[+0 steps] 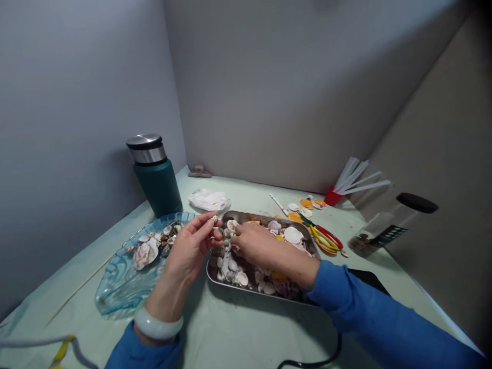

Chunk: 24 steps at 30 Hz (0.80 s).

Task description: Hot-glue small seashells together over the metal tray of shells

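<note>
My left hand (196,237) pinches a small speckled shell (214,219) between thumb and fingers, just past the left rim of a metal tray (246,291). Inside that tray lie many seashells, among them a white scallop shell (293,235). My right hand (251,243) is over the tray's left part, fingers bent and drawn together; what they grip, if anything, is hidden. Right at its fingertips shows an orange-and-white shell (231,225). To the left, a blue glass dish (123,279) holds more shells, including a large brown-and-white one (145,254).
A teal bottle (158,187) stands behind the dish, near white wrapping (208,199). Right of the tray are pliers (325,237), a white pen (279,204), orange shells (306,203), a red cup (332,197) of translucent sticks and a tilted-looking clear jar (384,230). A black cable (315,364) lies in front.
</note>
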Motion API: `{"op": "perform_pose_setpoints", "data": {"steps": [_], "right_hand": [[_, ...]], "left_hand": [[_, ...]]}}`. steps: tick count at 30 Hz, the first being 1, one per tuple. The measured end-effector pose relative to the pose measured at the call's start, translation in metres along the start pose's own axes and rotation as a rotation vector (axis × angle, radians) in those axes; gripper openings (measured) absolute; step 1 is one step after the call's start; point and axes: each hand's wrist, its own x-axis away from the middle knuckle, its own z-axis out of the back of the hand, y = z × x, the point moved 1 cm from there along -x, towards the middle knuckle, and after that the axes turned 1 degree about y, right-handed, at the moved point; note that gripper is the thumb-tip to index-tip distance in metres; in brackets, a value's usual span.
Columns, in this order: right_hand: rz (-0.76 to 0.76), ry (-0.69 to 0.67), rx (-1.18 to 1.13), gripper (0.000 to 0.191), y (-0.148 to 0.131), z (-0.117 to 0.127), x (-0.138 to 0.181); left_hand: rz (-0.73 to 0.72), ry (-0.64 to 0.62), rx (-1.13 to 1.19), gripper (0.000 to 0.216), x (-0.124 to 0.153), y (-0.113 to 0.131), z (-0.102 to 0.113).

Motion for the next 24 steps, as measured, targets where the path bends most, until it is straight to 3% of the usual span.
{"op": "perform_pose_setpoints", "data": {"steps": [9,15,21,24], "right_hand": [[0.091,-0.041,-0.037,0.018,-0.008,-0.015,-0.023],[0.044,-0.062,-0.144,0.025,-0.002,-0.017,-0.024],[-0.034,-0.016,-0.422,0.024,0.009,-0.005,-0.008],[-0.064,0.044,-0.634,0.012,0.012,-0.002,0.002]], "left_hand": [[0.001,0.012,0.020,0.025,-0.002,0.000,0.000],[-0.012,0.041,0.027,0.024,-0.004,-0.002,0.004],[-0.006,0.045,0.007,0.025,-0.003,-0.002,0.003],[0.010,0.029,-0.015,0.025,-0.001,-0.003,0.000]]}}
